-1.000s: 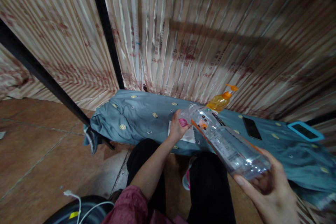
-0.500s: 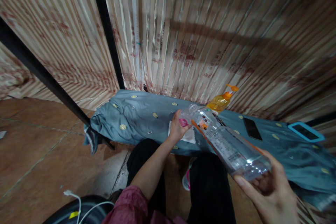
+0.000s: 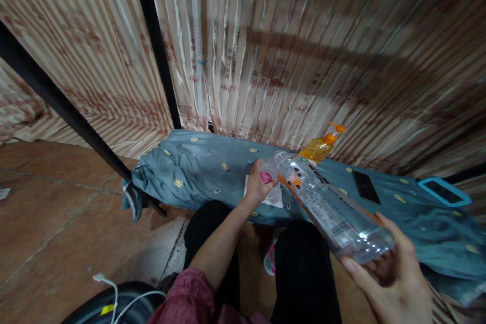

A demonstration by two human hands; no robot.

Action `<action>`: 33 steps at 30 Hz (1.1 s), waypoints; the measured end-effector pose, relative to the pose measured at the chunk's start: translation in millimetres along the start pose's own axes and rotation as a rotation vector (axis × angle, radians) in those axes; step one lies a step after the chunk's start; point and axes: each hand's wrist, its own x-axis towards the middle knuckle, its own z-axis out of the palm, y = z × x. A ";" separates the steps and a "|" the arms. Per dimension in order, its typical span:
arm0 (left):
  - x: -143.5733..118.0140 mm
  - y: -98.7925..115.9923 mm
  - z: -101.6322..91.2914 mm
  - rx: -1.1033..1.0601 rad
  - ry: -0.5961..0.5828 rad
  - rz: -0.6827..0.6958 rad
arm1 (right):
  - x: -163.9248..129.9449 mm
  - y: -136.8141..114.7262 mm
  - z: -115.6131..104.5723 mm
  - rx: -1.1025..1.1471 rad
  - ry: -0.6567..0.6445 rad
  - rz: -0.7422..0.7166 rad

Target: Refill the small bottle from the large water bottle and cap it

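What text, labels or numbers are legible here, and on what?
None can be read.
Clear plastic bottle, held by the right hand at its base and the left hand at its neck: label print too small and blurred.
Curtain: reddish printed marks, blurred.
Orange pump bottle, black phone and blue-framed device: no text visible.

Phone right of pump bottle

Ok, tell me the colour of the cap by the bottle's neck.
Pink cap, seen in the head view.
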 end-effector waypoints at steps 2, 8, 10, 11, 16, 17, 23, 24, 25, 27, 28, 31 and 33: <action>-0.1 -0.1 0.2 0.000 0.001 0.000 | 0.0 3.7 -1.3 0.001 0.016 0.022; -0.1 1.7 -0.8 -0.009 -0.009 -0.019 | -1.0 4.8 1.9 0.079 0.053 0.065; -0.3 2.5 -1.3 -0.018 -0.013 -0.024 | -1.6 4.1 3.1 0.112 0.058 0.066; -0.5 2.9 -1.5 -0.023 -0.014 -0.026 | -2.0 2.8 4.0 0.121 0.065 0.064; -1.0 4.8 -2.2 -0.019 -0.007 -0.023 | -3.4 -16.4 12.3 0.122 0.155 0.141; -0.9 5.1 -2.4 -0.016 -0.008 -0.021 | -3.4 -21.2 14.0 0.114 0.166 0.145; -0.3 4.5 -2.4 -0.008 -0.024 -0.026 | -2.5 -31.7 18.6 0.103 0.174 0.119; -0.3 3.9 -2.2 -0.011 -0.021 -0.025 | -2.5 -30.7 18.8 0.109 0.177 0.109; -0.2 3.2 -1.9 -0.016 -0.016 -0.023 | -2.5 -29.7 19.1 0.115 0.181 0.097; -0.2 2.0 -1.7 -0.031 -0.007 -0.018 | -2.5 -27.9 19.7 0.126 0.175 0.085; -0.2 1.5 -1.7 -0.038 -0.005 -0.017 | -2.4 -27.5 20.0 0.130 0.170 0.080; -0.2 1.1 -2.2 -0.042 -0.015 -0.019 | -1.8 -28.1 20.3 0.125 0.166 0.074; -0.2 1.5 -2.7 -0.036 -0.019 -0.022 | -1.8 -29.1 20.1 0.115 0.177 0.079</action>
